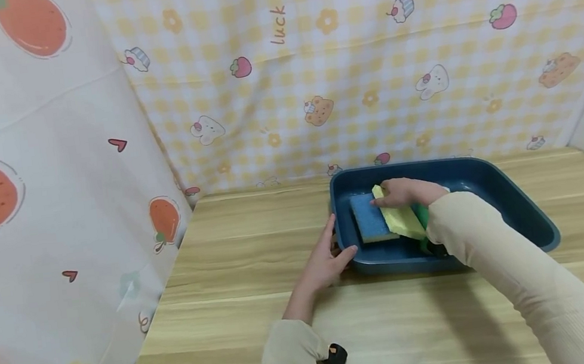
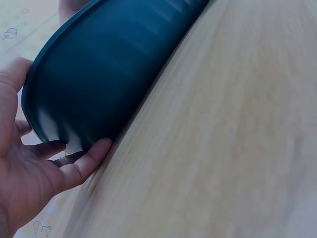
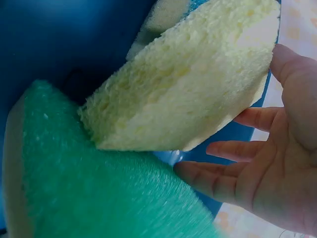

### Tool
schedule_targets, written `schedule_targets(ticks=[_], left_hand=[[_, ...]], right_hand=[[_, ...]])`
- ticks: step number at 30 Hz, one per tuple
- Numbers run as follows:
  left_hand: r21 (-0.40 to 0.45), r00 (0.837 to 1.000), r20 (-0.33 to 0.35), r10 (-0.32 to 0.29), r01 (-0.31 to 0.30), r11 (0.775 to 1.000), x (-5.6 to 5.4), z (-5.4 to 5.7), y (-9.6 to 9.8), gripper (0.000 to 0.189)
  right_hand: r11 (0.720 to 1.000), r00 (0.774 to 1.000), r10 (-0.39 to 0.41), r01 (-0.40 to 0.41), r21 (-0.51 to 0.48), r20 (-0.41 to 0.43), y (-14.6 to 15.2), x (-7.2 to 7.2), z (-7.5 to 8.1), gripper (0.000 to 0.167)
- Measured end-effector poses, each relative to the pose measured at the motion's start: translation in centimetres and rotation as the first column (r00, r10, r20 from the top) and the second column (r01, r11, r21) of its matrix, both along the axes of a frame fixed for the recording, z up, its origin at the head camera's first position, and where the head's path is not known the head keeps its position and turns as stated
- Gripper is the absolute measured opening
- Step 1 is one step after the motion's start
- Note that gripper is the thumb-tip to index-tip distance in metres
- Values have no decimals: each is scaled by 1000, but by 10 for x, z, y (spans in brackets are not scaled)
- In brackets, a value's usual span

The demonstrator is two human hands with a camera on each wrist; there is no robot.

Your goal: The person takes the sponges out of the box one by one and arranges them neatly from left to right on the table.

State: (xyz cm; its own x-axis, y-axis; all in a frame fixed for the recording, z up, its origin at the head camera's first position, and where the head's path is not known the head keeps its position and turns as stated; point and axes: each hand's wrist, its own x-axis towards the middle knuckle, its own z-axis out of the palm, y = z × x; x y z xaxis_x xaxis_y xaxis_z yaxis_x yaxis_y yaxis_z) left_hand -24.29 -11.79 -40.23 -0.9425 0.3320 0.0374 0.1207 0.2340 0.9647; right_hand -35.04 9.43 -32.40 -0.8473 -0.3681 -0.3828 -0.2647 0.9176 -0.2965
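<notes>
A dark blue plastic basin [image 1: 522, 210] stands on the table. My left hand [image 1: 328, 262] holds its near left corner, thumb over the rim and fingers against the outer wall. In the left wrist view, the fingertips [image 2: 101, 147] lie low on that wall, close to the tabletop. My right hand [image 1: 406, 191] reaches inside and pinches a pale yellow sponge [image 3: 188, 84] near one end, thumb on one side and fingers on the other. The yellow sponge leans across a blue scouring sponge [image 1: 371, 219]. Beside it is a green scouring sponge [image 3: 99, 183], partly hidden by my right arm in the head view.
The wood-grain table [image 1: 235, 254] extends around the basin. Behind it hangs a yellow checked cloth [image 1: 270, 88], and a white printed cloth [image 1: 80, 170] hangs at the left. A small black object [image 1: 336, 358] is at my left sleeve.
</notes>
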Motion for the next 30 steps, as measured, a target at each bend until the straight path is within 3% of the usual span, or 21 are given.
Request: schedule_targets(ticks=[8,11,21,30], left_hand=[[-20,1000,5,0,0,1000,16,28,1,71],[-28,1000,3,1,-1,1000,18,32,1,71],[-8,1000,13,-8,9,1000,19,28,3,71],[0,999,34,-5,5,1000,16,23,0,73]], right_hand=[[998,1000,-15,16,-57,17,3,-2,-3,69],[997,999,-26,29,-70,38,3,-3,-3,69],[979,982,-146,160,-129,117,8,3,0,71],[972,979,-203,205,-111,34,-4,29,24,68]])
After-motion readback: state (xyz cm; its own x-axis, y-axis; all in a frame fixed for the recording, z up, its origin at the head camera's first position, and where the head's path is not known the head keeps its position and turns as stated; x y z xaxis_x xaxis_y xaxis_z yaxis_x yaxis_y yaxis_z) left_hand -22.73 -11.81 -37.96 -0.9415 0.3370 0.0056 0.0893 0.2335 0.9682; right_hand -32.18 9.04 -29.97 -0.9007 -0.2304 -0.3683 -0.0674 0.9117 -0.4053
